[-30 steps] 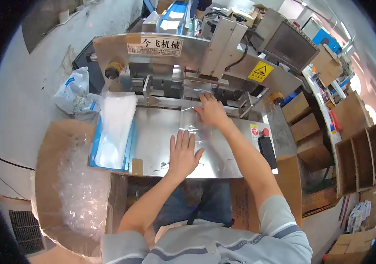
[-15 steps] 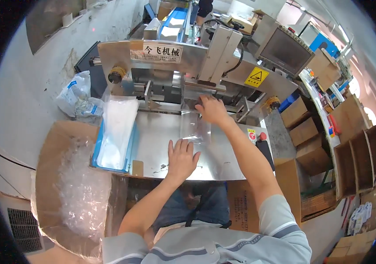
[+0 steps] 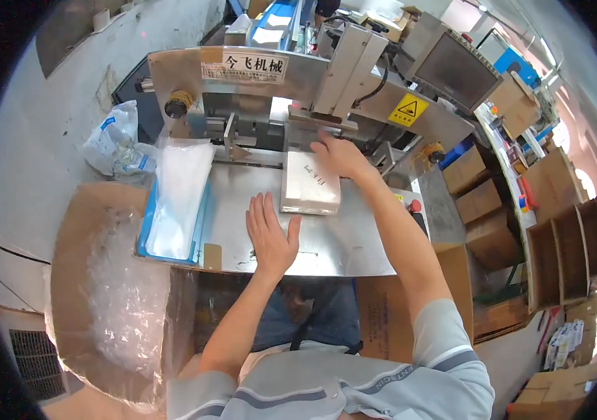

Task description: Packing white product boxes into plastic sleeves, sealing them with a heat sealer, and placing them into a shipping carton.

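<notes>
A flat, off-white pack [image 3: 311, 187] with dark print on top lies in clear plastic on the metal worktop [image 3: 361, 245]. Its far end reaches to the press bar [image 3: 323, 119] of the machine. My right hand [image 3: 342, 157] is over the pack's far right corner; its fingers are smeared by motion, so I cannot make out whether they grip the plastic. My left hand [image 3: 270, 236] rests palm down on the worktop, just left of the pack, fingers stretched out and thumb apart, holding nothing.
Left on the worktop, a blue tray [image 3: 147, 225] carries a stack of clear plastic bags [image 3: 179, 199]. Below it stands a carton [image 3: 74, 280] full of crumpled clear film [image 3: 127, 301]. A red stop button [image 3: 415, 206] sits at the right edge; a monitor [image 3: 456, 70] is behind.
The off-white pack now lies where only clear plastic showed before. My left hand has shifted left, its fingers pointing more upward. My right hand stays near the press bar.
</notes>
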Available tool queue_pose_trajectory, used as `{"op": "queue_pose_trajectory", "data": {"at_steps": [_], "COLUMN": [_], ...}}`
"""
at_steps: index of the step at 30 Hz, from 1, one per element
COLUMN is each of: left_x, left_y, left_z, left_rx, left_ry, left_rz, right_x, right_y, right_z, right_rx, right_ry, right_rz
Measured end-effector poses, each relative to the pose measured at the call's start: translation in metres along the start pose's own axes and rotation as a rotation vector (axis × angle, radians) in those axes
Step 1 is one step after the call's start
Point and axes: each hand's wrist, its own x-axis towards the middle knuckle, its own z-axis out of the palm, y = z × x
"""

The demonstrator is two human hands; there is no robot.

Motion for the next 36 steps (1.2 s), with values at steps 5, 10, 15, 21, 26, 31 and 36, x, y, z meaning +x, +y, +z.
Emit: {"op": "queue_pose_trajectory", "data": {"at_steps": [5, 10, 15, 21, 26, 31, 36], "left_x": [-0.003, 0.000, 0.003, 0.046, 0.090, 0.086, 0.034], "left_y": [-0.004, -0.001, -0.004, -0.002, -0.015, -0.012, 0.017], "left_z": [0.001, 0.001, 0.005, 0.016, 0.039, 0.039, 0.000], "left_rx": [-0.013, -0.029, -0.073, -0.453, -0.593, -0.627, -0.923], "left_ry": [-0.011, -0.021, -0.033, -0.071, -0.263, -0.322, -0.214], "left_rz": [-0.003, 0.016, 0.004, -0.340, -0.501, -0.573, -0.472], "right_x": [-0.062, -0.122, -0.141, -0.124, -0.092, -0.104, -0.160], "right_y": [0.010, 0.035, 0.038, 0.031, 0.027, -0.004, -0.010], "right_z": [0.001, 0.027, 0.047, 0.063, 0.065, 0.061, 0.047], "right_rx": [0.362, 0.778, 0.919, 0.986, 0.910, 1.000, 1.383], "right_ry": [0.228, 0.251, 0.187, 0.254, 0.153, 0.157, 0.200], "right_rz": [0.043, 0.129, 0.259, 0.355, 0.365, 0.355, 0.176]}}
